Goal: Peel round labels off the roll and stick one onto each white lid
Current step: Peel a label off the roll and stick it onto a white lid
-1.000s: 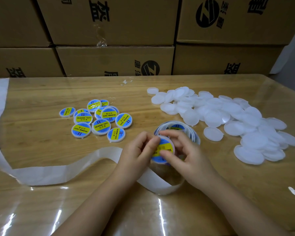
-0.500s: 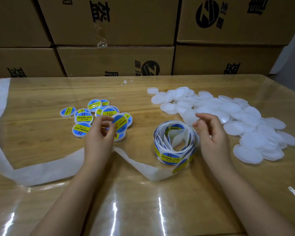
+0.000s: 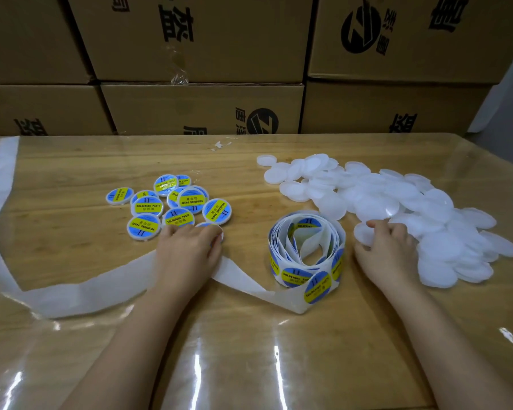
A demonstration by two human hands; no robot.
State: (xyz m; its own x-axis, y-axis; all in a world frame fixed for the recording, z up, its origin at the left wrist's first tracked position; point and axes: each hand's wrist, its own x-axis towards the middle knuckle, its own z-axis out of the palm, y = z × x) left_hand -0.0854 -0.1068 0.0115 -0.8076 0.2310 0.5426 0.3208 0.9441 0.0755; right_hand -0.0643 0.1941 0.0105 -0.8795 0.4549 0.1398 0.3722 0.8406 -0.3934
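Note:
A loose roll of blue and yellow round labels [image 3: 307, 253] stands on the table in the middle. Left of it lies a cluster of labelled lids [image 3: 172, 207]. My left hand [image 3: 187, 250] rests palm down at that cluster's near edge, covering most of one labelled lid [image 3: 218, 233]. A heap of plain white lids [image 3: 412, 211] spreads to the right. My right hand [image 3: 385, 250] pinches a white lid [image 3: 363, 233] at the heap's near left edge, thumb and fingers curled on it.
A long strip of empty white backing paper [image 3: 80, 288] trails from the roll across the left of the table [image 3: 249, 350], under my left wrist. Stacked cardboard boxes [image 3: 202, 108] wall off the far edge. A clear glossy sheet covers the wood.
My left hand carried the freshly labelled lid from the middle to the labelled cluster and set it down. My right hand moved right, past the roll, and took hold of a white lid.

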